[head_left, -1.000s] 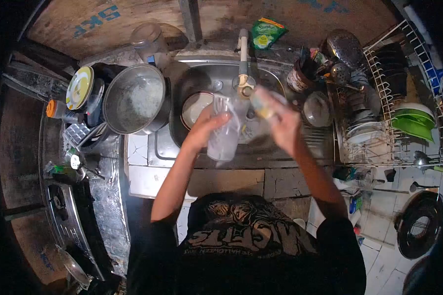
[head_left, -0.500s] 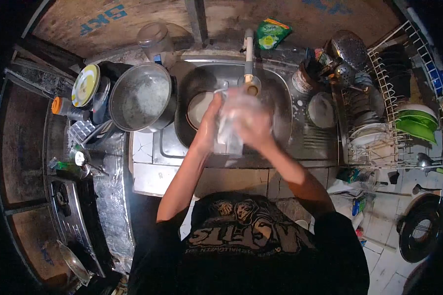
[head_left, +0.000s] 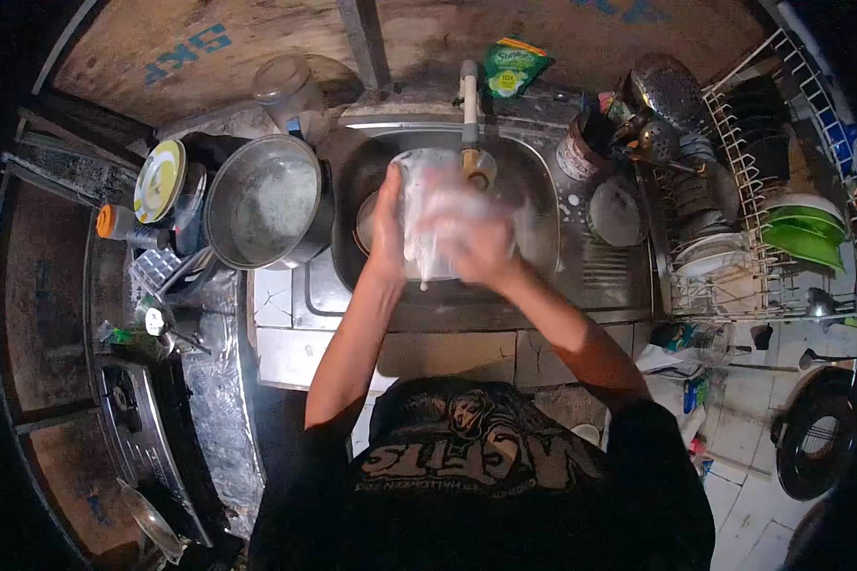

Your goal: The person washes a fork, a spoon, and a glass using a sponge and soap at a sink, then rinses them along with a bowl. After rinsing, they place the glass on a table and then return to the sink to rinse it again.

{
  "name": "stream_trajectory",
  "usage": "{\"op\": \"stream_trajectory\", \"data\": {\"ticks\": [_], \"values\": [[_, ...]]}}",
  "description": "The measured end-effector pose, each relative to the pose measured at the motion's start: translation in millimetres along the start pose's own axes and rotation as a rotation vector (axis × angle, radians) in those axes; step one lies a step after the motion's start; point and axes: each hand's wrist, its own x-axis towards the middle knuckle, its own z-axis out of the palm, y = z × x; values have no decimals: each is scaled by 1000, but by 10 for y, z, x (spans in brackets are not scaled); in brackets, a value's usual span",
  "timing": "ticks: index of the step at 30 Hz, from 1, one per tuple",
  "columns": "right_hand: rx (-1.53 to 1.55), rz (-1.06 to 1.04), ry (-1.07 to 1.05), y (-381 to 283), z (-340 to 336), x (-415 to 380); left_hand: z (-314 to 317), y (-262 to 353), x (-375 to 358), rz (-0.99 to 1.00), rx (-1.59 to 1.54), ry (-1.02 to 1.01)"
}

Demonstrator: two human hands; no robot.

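Over the sink (head_left: 348, 257), a whitish, see-through container (head_left: 417, 186) covered in suds is held tilted, with foam dripping from its lower edge. My left hand (head_left: 387, 233) grips its left side, thumb along the edge. Against its face lies my right hand (head_left: 476, 233), its fingers smeared by motion; whether a sponge is in them I cannot make out. Part of a round, pale dish (head_left: 364, 224) shows in the basin behind my left hand. The faucet (head_left: 469, 105) stands just beyond the container.
To the left of the sink stands a large metal pot (head_left: 262, 205), with a yellow-rimmed plate (head_left: 162, 181) behind it. A dish rack (head_left: 747, 219) with plates and green bowls fills the right side. A green soap pouch (head_left: 514, 68) leans at the back wall.
The container's face is turned more toward the camera, and suds now drip from its lower edge. My right hand still moves over it in a blur. The camera view has shifted slightly.
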Motion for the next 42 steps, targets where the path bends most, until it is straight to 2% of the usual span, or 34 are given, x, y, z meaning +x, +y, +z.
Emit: {"op": "stream_trajectory", "data": {"ticks": [1,2,3,4,5,7,9,10,11,13,15,17,18,19,21,22,23,25,26,27,29,30,31,33,34,35,36,38,39,41,42], "values": [[48,147,70,3,-21,6,138,-74,-15,126,68,285],[47,148,69,-26,-24,-33,151,-57,-26,116,91,322],[3,5,-33,-85,-4,-88,-13,-14,4,118,93,320],[-44,-141,-127,-140,19,-129,-299,51,77,-55,-144,-120],[-93,-284,-225,-166,21,-145,-326,140,92,-231,-383,-558],[2,-258,-303,-149,-17,-89,-357,126,79,-290,-433,-496],[-61,-77,113,-1,-74,114,-135,14,13,-22,19,11],[-41,36,197,20,-80,203,-160,-21,33,-27,98,-24],[-42,34,199,106,-101,230,-144,-6,57,-27,100,-26],[-148,-22,190,317,-82,185,-113,61,95,-151,243,67],[-132,12,201,281,8,176,-95,117,143,-161,228,38],[-80,32,189,126,125,92,-114,172,205,-151,35,-86],[-102,-29,131,-16,145,19,-277,235,332,-241,-230,-410],[-104,-34,136,-31,121,6,-448,264,372,-243,-226,-416],[-109,-375,-106,-6,26,-21,-270,337,270,-398,-294,-461],[-183,-380,11,107,-5,80,-71,216,131,-139,-8,6],[-182,-371,12,176,-36,195,-54,130,130,-146,-11,11],[-91,-25,206,220,-77,371,-45,27,99,15,7,126],[-91,-28,210,171,-55,317,-21,19,124,55,-109,145],[-68,-110,98,73,-18,198,-95,61,146,58,-107,138],[-18,-266,-141,-71,36,20,-298,135,150,-168,-296,-277],[25,-276,-177,-73,-2,59,-315,75,151,-73,-159,-100],[28,-272,-177,-53,-21,124,-346,11,136,-75,-160,-95],[-106,-185,181,74,-102,350,-248,-82,71,-23,-100,31],[-111,-190,187,170,-156,430,-155,-108,33,-38,2,98],[-112,-126,208,244,-202,484,-150,-76,63,-43,5,92],[-111,-60,227,296,-228,484,-169,-13,100,-138,73,78],[-140,-79,205,303,-160,380,-9,128,104,-250,84,52],[-168,-103,185,236,-98,343,19,150,128,-249,84,54],[-51,-87,200,44,21,177,41,204,204,-86,6,0],[-80,-154,120,-52,64,75,-130,293,254,-137,-16,-110]]}}
